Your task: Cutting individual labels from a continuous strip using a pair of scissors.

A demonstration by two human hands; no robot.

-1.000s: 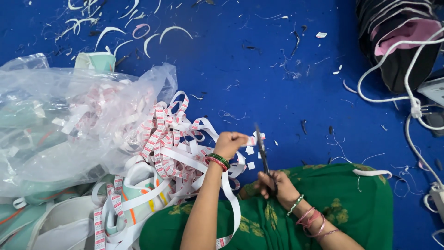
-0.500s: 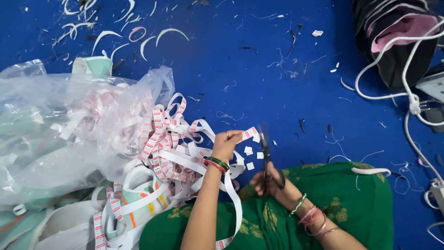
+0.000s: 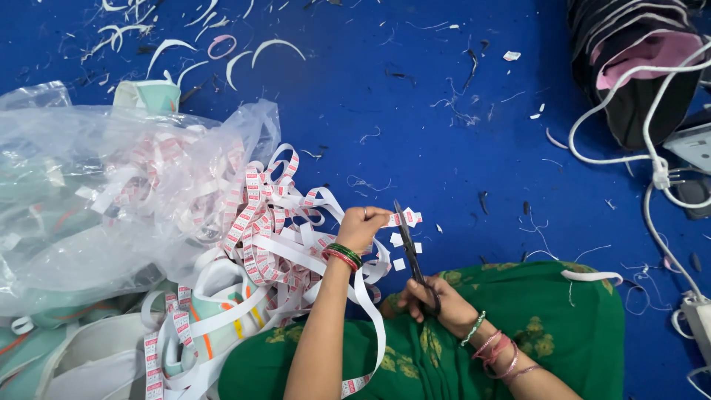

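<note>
Since a moment ago our left hand [image 3: 361,226] has slid the label strip [image 3: 404,218] a little further out, and the scissors [image 3: 411,248] have come up to meet its free end; a few more cut squares [image 3: 400,252] now lie on the blue floor [image 3: 415,111].

Starting at the left, we see the clear plastic bag [image 3: 111,192] slumped over a heap of the same red-and-white tape [image 3: 252,215], which spills out in loops toward our lap. From that tangle one band runs up under our left wrist, past the green and red bangles [image 3: 343,255], into the left hand. That hand is closed in a pinch, thumb and fingertips pressed on the strip, so a short end sticks out to the right.

The strip's long axis lies roughly left to right, and the scissors stand nearly upright across it, tip pointing away from us and touching or just beside the free end. Whether the blades are parted or closed on the strip we cannot tell, they look like one dark line.

Further right and lower, our right hand [image 3: 437,300] is curled round the scissor handles above the green cloth [image 3: 533,326] of our lap. So the left hand is on the strip, while the right reaches it only through the blades. At far right, white cables [image 3: 652,148] and a dark bag [image 3: 629,67] lie well apart.
</note>
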